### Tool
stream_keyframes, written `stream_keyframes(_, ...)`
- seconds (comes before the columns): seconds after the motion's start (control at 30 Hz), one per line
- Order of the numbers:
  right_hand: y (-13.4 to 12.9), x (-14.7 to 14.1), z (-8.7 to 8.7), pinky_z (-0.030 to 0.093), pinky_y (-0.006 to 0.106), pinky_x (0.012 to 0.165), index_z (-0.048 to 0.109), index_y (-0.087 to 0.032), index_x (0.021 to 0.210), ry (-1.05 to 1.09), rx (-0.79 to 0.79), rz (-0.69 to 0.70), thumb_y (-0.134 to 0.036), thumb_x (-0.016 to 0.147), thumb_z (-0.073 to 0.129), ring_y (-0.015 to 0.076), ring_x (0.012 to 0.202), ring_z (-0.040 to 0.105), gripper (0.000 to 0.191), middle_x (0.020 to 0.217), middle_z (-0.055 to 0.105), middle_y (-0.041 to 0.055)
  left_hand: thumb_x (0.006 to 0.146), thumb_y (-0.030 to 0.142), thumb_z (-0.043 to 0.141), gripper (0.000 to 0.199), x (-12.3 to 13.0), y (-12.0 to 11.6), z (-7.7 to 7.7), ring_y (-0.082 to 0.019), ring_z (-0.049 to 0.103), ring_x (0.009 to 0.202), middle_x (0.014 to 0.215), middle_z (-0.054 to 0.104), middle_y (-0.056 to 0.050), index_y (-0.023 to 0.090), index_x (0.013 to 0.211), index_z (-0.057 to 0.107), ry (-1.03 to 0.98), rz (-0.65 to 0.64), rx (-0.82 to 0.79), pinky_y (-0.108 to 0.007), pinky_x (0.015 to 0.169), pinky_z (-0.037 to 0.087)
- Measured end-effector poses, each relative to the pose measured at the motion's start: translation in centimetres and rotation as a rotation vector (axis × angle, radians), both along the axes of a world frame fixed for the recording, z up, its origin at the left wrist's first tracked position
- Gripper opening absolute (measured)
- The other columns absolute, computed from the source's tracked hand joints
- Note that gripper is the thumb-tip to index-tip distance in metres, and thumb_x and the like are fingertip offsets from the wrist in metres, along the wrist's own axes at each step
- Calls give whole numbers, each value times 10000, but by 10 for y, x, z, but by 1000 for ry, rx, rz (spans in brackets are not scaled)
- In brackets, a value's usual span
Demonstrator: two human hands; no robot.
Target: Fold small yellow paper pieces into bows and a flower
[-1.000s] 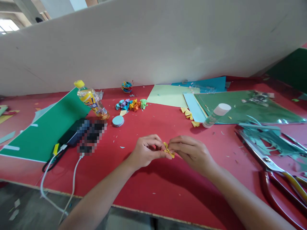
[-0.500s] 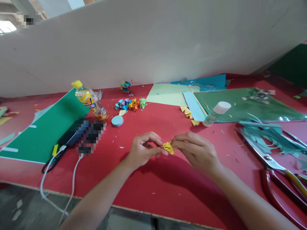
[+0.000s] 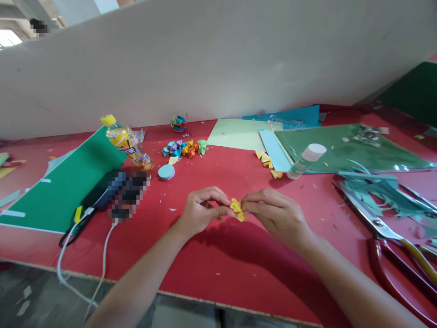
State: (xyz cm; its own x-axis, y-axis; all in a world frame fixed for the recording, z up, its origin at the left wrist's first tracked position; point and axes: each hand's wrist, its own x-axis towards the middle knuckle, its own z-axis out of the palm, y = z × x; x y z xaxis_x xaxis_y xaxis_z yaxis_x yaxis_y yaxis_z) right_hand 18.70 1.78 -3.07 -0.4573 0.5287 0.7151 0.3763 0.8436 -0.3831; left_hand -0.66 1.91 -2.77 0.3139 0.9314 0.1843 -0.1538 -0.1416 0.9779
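Between my two hands is a small crumpled yellow paper flower (image 3: 238,209), held just above the red tabletop. My left hand (image 3: 204,207) pinches its left side between thumb and fingers. On the other side, the fingertips of my right hand (image 3: 276,209) are closed on its right edge. Beyond the hands lies a row of finished-looking crumpled paper flowers (image 3: 189,149) in blue, purple, orange and green. A stack of pale blue paper discs (image 3: 166,172) sits nearer. Several folded pale yellow paper pieces (image 3: 264,159) rest beside a glue stick (image 3: 306,161) with a white cap.
Large red-handled scissors (image 3: 378,224) lie at the right by teal paper scraps (image 3: 372,196). A drink bottle (image 3: 128,143) leans at the left near a green board (image 3: 64,191) and a cabled power bank (image 3: 102,189). Green sheets in plastic (image 3: 341,150) lie behind, before a pale wall (image 3: 218,59).
The yellow paper flower has turned slightly and shows more of its ruffled face. My left fingers have closed in on it; both hands stay in nearly the same place.
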Motion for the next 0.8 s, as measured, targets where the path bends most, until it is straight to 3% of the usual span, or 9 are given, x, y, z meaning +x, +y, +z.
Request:
stream_keyframes(0.17,0,0,1,458,240,616,619,-188,824,20,-19,54,-38,815,488,122,680,582,200,790,647,48,596,180,752,140,-3,4,-3,-90,584,571,718,600,-8,170,720,690,-30,-113,-149,-166,419,514)
stream_keyframes(0.33,0,-1,1,454,227,613,619,-181,814,56,-31,72,-21,802,501,115,681,579,199,792,642,50,668,188,700,43,-4,3,0,-66,562,507,700,577,4,171,707,691,-36,-149,-175,-169,406,512)
stream_keyframes(0.5,1,-1,-3,453,236,626,622,-184,823,16,-26,29,-22,805,495,117,680,577,206,807,647,50,732,203,636,74,-1,-2,2,-54,538,519,703,562,-3,169,747,701,147,12,40,-148,418,495)
stream_keyframes(0.63,3,-1,-4,449,238,645,620,-179,807,7,-23,-25,-29,807,500,116,690,576,192,810,647,48,691,176,671,86,1,-3,-3,-49,518,524,720,564,-7,168,774,694,194,169,199,-132,406,468)
stream_keyframes(0.7,4,-1,-4,445,236,646,619,-178,801,3,-21,-34,-34,807,505,114,687,572,183,810,646,44,660,176,698,88,2,-3,-3,-56,512,538,710,542,-1,155,741,671,175,186,194,-138,406,471)
stream_keyframes(0.8,5,-1,-5,437,239,636,621,-175,800,-16,-16,-33,-38,811,500,114,676,566,183,797,644,41,639,202,715,135,2,-2,-2,-70,505,550,665,522,10,140,697,609,160,103,63,-146,395,478)
